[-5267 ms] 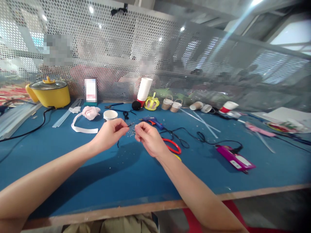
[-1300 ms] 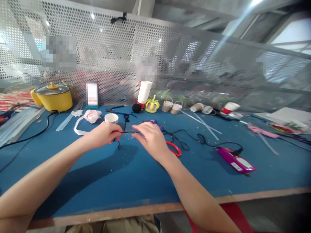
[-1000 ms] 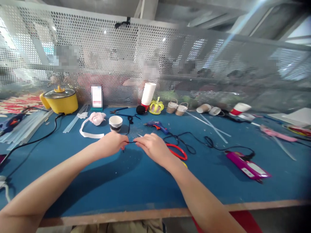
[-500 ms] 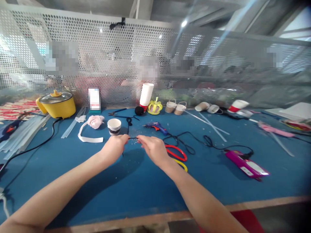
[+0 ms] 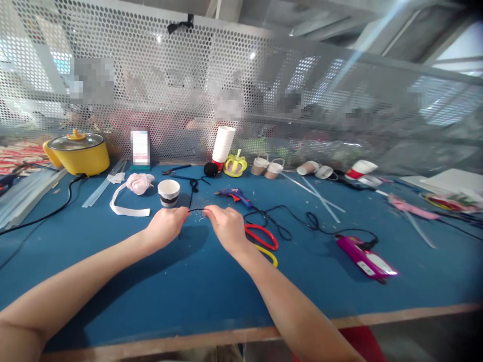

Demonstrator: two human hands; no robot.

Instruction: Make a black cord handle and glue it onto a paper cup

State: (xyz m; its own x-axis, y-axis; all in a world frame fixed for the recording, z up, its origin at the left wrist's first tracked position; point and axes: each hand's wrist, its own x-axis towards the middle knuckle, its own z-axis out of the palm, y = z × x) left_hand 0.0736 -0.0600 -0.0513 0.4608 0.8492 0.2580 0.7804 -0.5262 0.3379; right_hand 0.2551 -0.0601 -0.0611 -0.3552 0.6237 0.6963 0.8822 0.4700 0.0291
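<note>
Between my two hands runs a short stretch of thin black cord (image 5: 196, 209), held nearly level above the blue table. My left hand (image 5: 166, 229) pinches one end of that stretch, and a bit of cord hangs below its fingers. The other end is pinched by my right hand (image 5: 228, 229). Just beyond my left hand stands a small white cup (image 5: 168, 193) with a black band around it. More black cord lies knotted in a small bundle (image 5: 193, 186) behind the hands. A red loop (image 5: 263, 237) and a yellow loop (image 5: 269, 256) show beside my right wrist.
A blue glue gun (image 5: 236, 196) lies beyond my right hand, its cable leading to a purple power strip (image 5: 366, 256). Left stand a yellow electric pot (image 5: 80, 156) and a pink fabric rose (image 5: 139, 184). Stacked paper cups (image 5: 224, 143) and small baskets (image 5: 260, 165) line the mesh screen (image 5: 169, 90).
The whole view has shifted slightly, so most things appear farther left. Both hands keep their pinch on the cord, with about the same gap between them.
</note>
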